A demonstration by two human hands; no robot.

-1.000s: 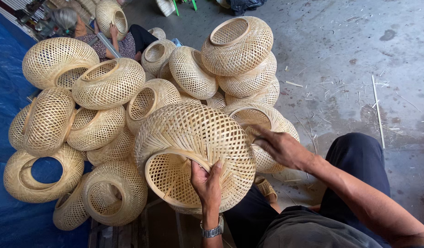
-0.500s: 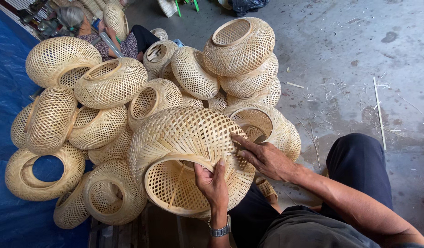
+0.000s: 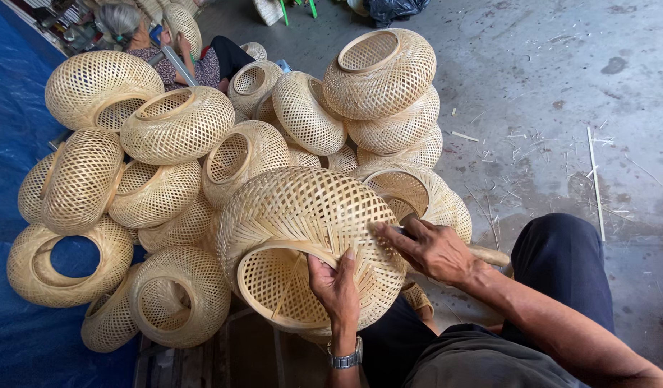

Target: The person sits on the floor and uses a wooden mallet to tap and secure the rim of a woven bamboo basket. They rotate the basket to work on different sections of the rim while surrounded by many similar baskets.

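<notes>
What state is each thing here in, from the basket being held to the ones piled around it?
Woven basket: tilted, opening toward the person, gripped at the rim.
Left hand: thumb on the rim, fingers inside.
Right hand: pressed on the basket's side, holding something thin I can't identify.
Basket pile: stacked loosely, lying at all angles.
Blue tarp: spread flat under the pile.

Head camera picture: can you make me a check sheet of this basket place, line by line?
Surface: grey concrete floor; blue tarp on one side.
Job's things: round woven bamboo basket, tipped, opening towards the camera.
Clutter: pile of similar baskets; bamboo slivers on the floor.
Hands: left hand grips the basket's rim; right hand presses on its side.
Cables: nothing seen.
Surroundings: another person sits behind the pile.
</notes>
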